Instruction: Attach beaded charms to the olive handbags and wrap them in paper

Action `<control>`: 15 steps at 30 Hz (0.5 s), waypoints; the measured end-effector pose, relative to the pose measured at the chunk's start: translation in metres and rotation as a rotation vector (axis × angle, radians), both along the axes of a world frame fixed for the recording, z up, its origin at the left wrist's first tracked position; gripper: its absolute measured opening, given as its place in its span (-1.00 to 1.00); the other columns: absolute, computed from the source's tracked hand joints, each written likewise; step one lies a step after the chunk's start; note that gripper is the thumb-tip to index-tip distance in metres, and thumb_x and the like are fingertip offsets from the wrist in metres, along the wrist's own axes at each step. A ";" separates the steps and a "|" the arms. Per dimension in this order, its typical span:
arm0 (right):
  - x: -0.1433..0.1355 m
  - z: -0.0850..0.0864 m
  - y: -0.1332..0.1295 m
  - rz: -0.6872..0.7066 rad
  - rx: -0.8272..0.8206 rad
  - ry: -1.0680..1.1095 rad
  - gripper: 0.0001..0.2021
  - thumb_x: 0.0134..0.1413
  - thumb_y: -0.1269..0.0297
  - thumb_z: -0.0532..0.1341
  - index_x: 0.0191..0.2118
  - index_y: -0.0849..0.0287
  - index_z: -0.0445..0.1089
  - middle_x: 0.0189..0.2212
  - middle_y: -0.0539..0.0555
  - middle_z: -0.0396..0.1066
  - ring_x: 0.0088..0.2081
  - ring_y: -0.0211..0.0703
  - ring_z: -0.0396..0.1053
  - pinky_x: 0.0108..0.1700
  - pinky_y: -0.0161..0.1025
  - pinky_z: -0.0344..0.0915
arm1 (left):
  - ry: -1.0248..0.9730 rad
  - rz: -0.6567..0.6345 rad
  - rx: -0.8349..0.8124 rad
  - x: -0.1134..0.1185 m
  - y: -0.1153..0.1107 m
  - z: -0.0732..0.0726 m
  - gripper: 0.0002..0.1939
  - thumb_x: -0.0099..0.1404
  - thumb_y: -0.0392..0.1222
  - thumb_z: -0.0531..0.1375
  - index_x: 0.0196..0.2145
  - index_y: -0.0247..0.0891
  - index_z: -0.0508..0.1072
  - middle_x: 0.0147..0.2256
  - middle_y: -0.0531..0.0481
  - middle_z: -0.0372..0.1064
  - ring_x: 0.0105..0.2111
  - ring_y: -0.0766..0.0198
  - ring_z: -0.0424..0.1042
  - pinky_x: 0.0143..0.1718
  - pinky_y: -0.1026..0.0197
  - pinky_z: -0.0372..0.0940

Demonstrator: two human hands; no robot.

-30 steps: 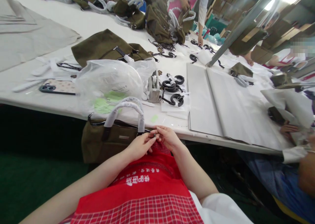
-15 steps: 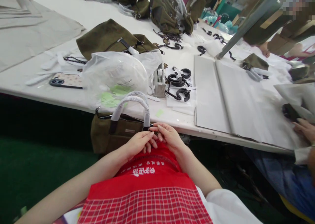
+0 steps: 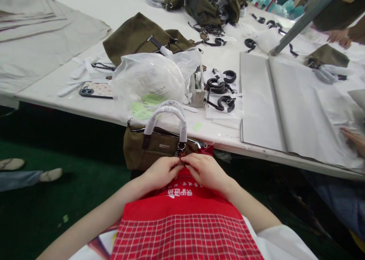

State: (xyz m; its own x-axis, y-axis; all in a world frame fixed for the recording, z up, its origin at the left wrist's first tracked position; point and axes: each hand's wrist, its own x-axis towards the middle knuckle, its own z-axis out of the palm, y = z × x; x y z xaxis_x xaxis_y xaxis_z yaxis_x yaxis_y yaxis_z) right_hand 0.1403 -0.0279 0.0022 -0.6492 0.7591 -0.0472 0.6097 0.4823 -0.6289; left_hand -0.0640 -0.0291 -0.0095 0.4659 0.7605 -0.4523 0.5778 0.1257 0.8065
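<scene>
The head view shows the left hand (image 3: 163,171) and right hand (image 3: 207,170), fingertips meeting below a charm (image 3: 180,152) on the bag (image 3: 155,151); whether they clamp it, I cannot tell. The bag is at the table's (image 3: 225,139) edge.

Handbag (image 3: 137,149) before table (image 3: 82,5) | phone (image 3: 98,90) left of plastic bag (image 3: 148,73) | straps (image 3: 217,88) right of it

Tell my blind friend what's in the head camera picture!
A person's left hand and right hand are close together in front of an olive bag with white-wrapped handles. Behind, a white table holds a plastic bag, coiled black straps and more olive bags.
</scene>
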 end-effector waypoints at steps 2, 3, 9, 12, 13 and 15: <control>-0.003 -0.005 0.003 0.021 -0.014 -0.086 -0.76 0.27 0.34 0.08 -0.08 0.15 0.48 -0.19 0.12 0.53 -0.20 -0.13 0.46 -0.13 -0.23 0.32 | -0.014 -0.005 -0.002 0.000 -0.001 0.001 -0.70 0.31 -0.05 0.04 -0.47 -0.20 0.43 -0.57 0.08 0.41 -0.54 0.27 0.36 -0.42 0.27 0.21; -0.004 -0.007 0.005 0.014 -0.026 -0.104 -0.77 0.27 0.33 0.09 -0.13 0.12 0.50 -0.23 0.10 0.54 -0.23 -0.14 0.47 -0.15 -0.24 0.32 | -0.024 0.006 0.004 -0.001 -0.002 0.001 -0.70 0.32 -0.04 0.04 -0.46 -0.20 0.44 -0.57 0.08 0.41 -0.54 0.27 0.37 -0.41 0.26 0.22; 0.001 -0.031 0.014 -0.246 -0.130 0.011 -0.83 0.22 0.25 0.16 -0.24 0.04 0.52 -0.27 0.05 0.55 -0.26 -0.11 0.45 -0.17 -0.21 0.28 | 0.103 0.300 0.300 -0.008 0.007 -0.026 -0.77 0.27 -0.03 0.13 -0.27 -0.19 0.51 -0.31 -0.06 0.47 -0.36 0.17 0.42 -0.30 0.21 0.25; -0.003 -0.051 0.017 -0.409 -0.205 0.155 -0.86 0.16 0.26 0.18 -0.28 0.07 0.50 -0.28 0.05 0.53 -0.27 -0.12 0.43 -0.16 -0.19 0.29 | 0.169 0.311 0.335 -0.002 0.015 -0.041 -0.83 0.17 -0.06 0.23 -0.34 -0.19 0.52 -0.39 -0.05 0.43 -0.43 0.18 0.38 -0.34 0.19 0.20; -0.005 -0.058 0.017 -0.438 -0.246 0.193 -0.86 0.15 0.26 0.18 -0.30 0.09 0.49 -0.31 0.05 0.52 -0.30 -0.13 0.41 -0.18 -0.20 0.30 | 0.184 0.297 0.327 0.000 0.018 -0.045 -0.84 0.15 -0.06 0.25 -0.39 -0.19 0.52 -0.43 -0.03 0.41 -0.46 0.18 0.35 -0.36 0.19 0.18; -0.010 -0.068 0.017 -0.462 -0.340 0.252 -0.84 0.15 0.24 0.16 -0.34 0.12 0.47 -0.40 0.03 0.49 -0.37 -0.17 0.38 -0.26 -0.23 0.29 | 0.212 0.274 0.310 0.006 0.022 -0.048 -0.85 0.13 -0.07 0.26 -0.45 -0.19 0.49 -0.47 -0.02 0.39 -0.49 0.19 0.33 -0.40 0.20 0.15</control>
